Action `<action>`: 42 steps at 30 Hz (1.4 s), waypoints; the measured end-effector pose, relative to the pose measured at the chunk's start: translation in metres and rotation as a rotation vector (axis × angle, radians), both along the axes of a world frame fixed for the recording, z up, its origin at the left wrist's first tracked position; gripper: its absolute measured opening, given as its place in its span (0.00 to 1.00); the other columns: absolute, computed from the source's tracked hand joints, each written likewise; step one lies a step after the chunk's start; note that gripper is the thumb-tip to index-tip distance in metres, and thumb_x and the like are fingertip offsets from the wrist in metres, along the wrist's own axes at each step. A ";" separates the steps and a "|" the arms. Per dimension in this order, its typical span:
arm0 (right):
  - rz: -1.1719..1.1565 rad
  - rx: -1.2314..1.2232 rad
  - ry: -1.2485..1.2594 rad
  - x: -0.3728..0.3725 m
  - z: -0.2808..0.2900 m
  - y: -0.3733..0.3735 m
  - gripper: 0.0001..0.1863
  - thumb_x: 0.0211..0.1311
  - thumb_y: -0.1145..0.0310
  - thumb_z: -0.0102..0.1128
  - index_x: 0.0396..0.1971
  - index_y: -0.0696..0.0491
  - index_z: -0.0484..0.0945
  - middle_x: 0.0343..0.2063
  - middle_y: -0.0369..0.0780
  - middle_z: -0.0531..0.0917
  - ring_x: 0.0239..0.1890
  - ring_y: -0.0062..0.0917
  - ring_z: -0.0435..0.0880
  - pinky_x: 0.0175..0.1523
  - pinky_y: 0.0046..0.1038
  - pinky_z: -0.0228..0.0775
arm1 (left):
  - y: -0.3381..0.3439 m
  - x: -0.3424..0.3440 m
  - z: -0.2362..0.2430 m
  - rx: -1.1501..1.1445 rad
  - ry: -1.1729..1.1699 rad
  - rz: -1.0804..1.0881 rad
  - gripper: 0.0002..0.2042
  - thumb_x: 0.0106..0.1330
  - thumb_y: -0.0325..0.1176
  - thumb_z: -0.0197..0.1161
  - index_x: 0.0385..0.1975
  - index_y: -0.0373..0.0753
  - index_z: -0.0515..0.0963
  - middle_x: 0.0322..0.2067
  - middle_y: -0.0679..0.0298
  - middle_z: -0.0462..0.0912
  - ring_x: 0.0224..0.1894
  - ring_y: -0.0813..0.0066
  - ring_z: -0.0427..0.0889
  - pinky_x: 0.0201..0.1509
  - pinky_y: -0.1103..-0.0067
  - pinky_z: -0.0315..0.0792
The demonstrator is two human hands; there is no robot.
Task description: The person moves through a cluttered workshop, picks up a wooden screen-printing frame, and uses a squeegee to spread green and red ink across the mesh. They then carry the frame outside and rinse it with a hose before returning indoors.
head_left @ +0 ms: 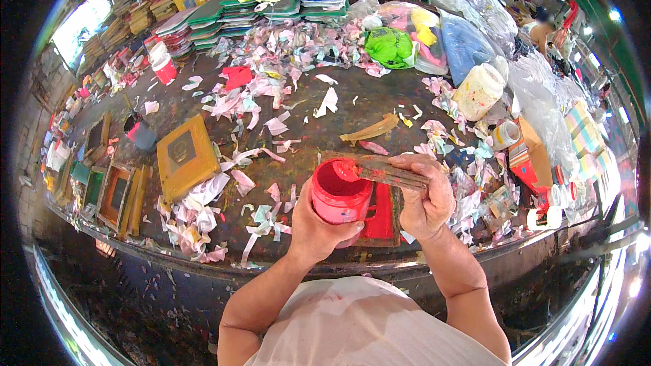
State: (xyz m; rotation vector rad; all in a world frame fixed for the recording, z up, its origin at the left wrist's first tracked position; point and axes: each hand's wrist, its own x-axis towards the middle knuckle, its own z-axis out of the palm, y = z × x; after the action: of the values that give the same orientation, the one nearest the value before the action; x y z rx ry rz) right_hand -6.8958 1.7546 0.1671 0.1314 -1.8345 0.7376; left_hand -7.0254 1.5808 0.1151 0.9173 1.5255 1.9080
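Note:
My left hand (317, 229) is wrapped round a tub of red ink (341, 203), tilted so that its dark red inside shows. In my right hand (428, 198) is a flat wooden squeegee (397, 172), pinched between thumb and fingers. Its left end, coated in wet red, rests at the tub's rim. Beneath both hands a small printing screen (381, 220) with a red-covered mesh lies at the table's near edge; the tub and my right hand hide part of it.
A yellow-framed screen (188, 156) lies to the left among scraps of cloth (196, 213). More frames (116, 193) lean at the far left. White tubs (480, 91) and a cardboard box (530, 156) stand at right. Bagged cloth (464, 47) fills the back right. Another person (540, 32) is beyond.

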 end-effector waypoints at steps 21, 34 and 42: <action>-0.262 0.515 -0.443 0.048 -0.015 0.039 0.26 0.54 0.81 0.73 0.55 0.51 0.85 0.46 0.39 0.91 0.47 0.38 0.90 0.50 0.43 0.82 | -0.025 -0.027 -0.026 -0.024 0.394 0.287 0.55 0.46 0.31 0.90 0.77 0.32 0.64 0.67 0.52 0.78 0.70 0.56 0.79 0.78 0.61 0.70; -0.298 0.364 -0.664 -0.009 -0.145 0.047 0.17 0.59 0.81 0.68 0.49 0.55 0.81 0.48 0.45 0.88 0.50 0.45 0.89 0.57 0.46 0.83 | -0.038 -0.103 -0.126 0.029 0.234 0.550 0.59 0.54 0.25 0.87 0.84 0.32 0.52 0.73 0.50 0.73 0.73 0.57 0.78 0.78 0.63 0.73; -0.371 0.451 -0.951 -0.045 -0.144 0.083 0.23 0.63 0.79 0.67 0.59 0.52 0.80 0.49 0.44 0.88 0.56 0.45 0.87 0.60 0.47 0.78 | -0.088 -0.050 -0.115 -0.217 0.743 0.701 0.55 0.56 0.31 0.86 0.83 0.34 0.58 0.76 0.48 0.71 0.78 0.48 0.70 0.84 0.53 0.59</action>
State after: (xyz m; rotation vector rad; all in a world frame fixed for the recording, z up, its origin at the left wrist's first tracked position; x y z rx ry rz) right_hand -6.9408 1.8380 0.0229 -0.3217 -2.8040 0.0770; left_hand -7.0754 1.4923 0.0001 1.1625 2.7245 1.8457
